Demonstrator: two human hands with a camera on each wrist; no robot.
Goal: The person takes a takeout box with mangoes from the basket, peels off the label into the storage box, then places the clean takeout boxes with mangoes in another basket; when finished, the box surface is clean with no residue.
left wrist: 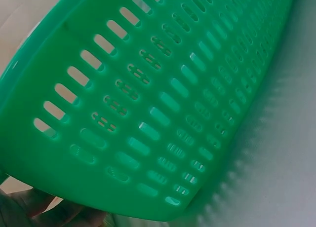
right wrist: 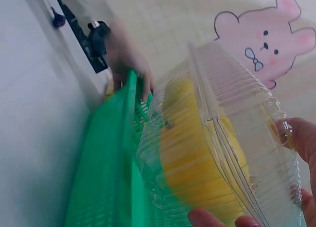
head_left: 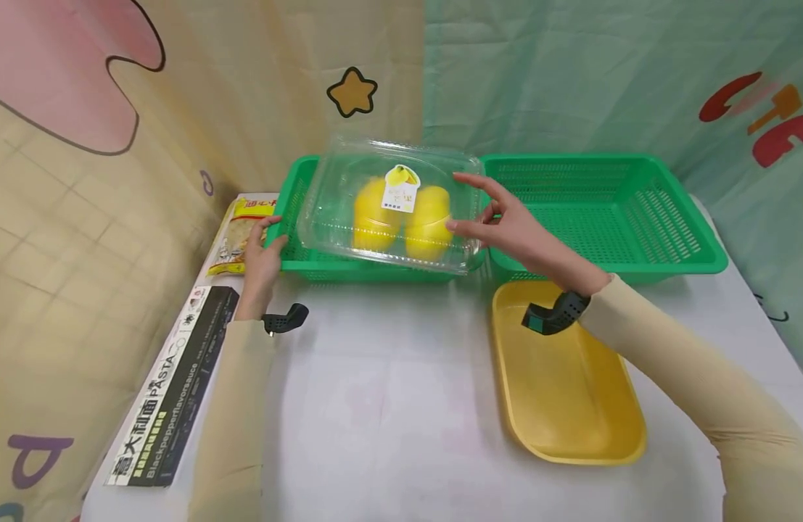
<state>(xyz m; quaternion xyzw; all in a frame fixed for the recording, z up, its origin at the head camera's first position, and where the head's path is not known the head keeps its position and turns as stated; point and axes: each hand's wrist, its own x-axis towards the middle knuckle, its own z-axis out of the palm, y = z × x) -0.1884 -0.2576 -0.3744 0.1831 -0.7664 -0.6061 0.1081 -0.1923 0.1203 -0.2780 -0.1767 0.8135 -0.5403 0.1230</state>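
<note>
A clear plastic box [head_left: 336, 196] with yellow fruit [head_left: 429, 223] and a label on its lid is tilted above the left green basket [head_left: 349, 272]. The right hand [head_left: 515, 228] grips the box's right side between thumb and fingers; in the right wrist view, the yellow fruit [right wrist: 192, 143] shows through the ribbed plastic. At the basket's left end, the left hand [head_left: 260, 268] holds the rim, and its fingers curl round that edge in the left wrist view, beside the slotted green wall [left wrist: 113, 89].
A second green basket [head_left: 571, 264] stands at the back right. In front of it lies a yellow tray [head_left: 564, 391], beneath the right forearm. Along the left table edge are a black and white pasta box [head_left: 173, 384] and a yellow food packet [head_left: 234, 235].
</note>
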